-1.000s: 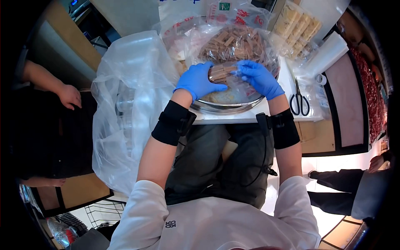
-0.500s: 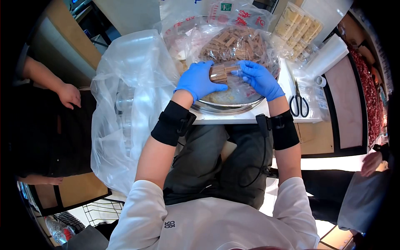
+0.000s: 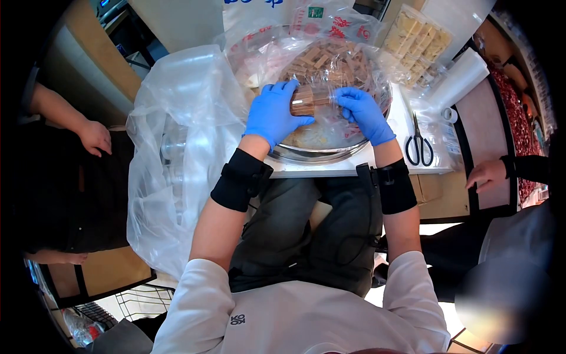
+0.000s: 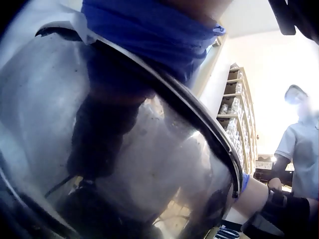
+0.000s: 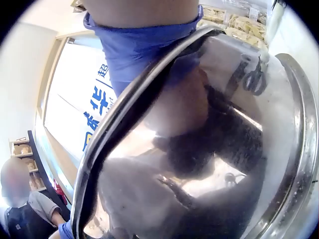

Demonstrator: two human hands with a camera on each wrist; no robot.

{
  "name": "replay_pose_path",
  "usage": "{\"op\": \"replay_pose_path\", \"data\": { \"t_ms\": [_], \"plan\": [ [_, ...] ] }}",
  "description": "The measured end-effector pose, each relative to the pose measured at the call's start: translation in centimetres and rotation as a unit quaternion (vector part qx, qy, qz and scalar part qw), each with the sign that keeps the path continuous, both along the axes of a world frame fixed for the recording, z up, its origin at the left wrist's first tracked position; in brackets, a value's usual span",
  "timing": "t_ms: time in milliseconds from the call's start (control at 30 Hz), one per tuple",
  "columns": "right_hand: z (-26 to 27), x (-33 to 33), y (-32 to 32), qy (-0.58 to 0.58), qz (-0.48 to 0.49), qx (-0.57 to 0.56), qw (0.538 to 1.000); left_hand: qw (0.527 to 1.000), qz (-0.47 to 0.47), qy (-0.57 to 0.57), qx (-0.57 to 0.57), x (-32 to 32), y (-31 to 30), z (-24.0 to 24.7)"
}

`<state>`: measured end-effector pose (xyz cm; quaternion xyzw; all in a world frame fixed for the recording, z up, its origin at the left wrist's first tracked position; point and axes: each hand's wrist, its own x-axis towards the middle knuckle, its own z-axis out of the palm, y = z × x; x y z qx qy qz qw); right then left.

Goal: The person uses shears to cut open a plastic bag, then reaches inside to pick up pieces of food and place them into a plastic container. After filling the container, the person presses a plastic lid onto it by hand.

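Note:
In the head view the blue-gloved left hand (image 3: 272,115) grips a clear container (image 3: 303,100) holding brown flat pieces, lying on its side over a steel bowl (image 3: 312,158). At the container's right end, the gloved right hand (image 3: 364,114) has its fingers curled and pinches at clear plastic. Behind both hands a clear bag of brown pieces (image 3: 333,64) fills the bowl. Each wrist view shows mostly the bowl's shiny outer wall (image 4: 149,164), (image 5: 199,164) with a blue glove cuff (image 4: 144,40), (image 5: 139,55) above; the fingers are hidden there.
Black scissors (image 3: 419,141), a tape roll (image 3: 450,115) and a plastic roll (image 3: 460,79) lie right of the bowl. Packed pale food containers (image 3: 417,38) stand behind. A large clear bag (image 3: 188,135) is at left. People stand at both sides.
The container has shifted slightly left and turned in the left hand. The right hand's fingers have curled more and moved slightly left. The person at right has moved nearer, a hand now by the table.

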<state>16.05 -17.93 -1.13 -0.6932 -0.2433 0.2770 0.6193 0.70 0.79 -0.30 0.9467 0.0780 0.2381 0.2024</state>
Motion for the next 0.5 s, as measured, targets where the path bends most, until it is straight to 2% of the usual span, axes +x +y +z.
{"op": "replay_pose_path", "data": {
  "t_ms": [133,200,333,400,500],
  "plan": [
    [0.7,-0.8,0.2,-0.003,-0.019,-0.024,1.000,0.999,-0.004,-0.029,0.023,0.0,0.1,0.0],
    [0.9,-1.2,0.3,-0.039,-0.070,0.023,0.997,0.998,0.000,-0.058,0.023,0.0,-0.1,-0.1],
    [1.0,-0.9,-0.1,-0.041,-0.033,0.053,0.997,0.999,0.004,-0.050,0.014,0.0,-0.2,0.3],
    [0.5,-0.5,-0.2,-0.007,0.031,0.050,0.998,0.993,-0.001,0.109,-0.034,-0.2,-0.4,0.9],
    [0.0,-0.2,0.0,0.009,0.044,0.000,0.999,0.988,-0.020,0.153,-0.025,0.3,-0.1,0.6]
  ]
}}
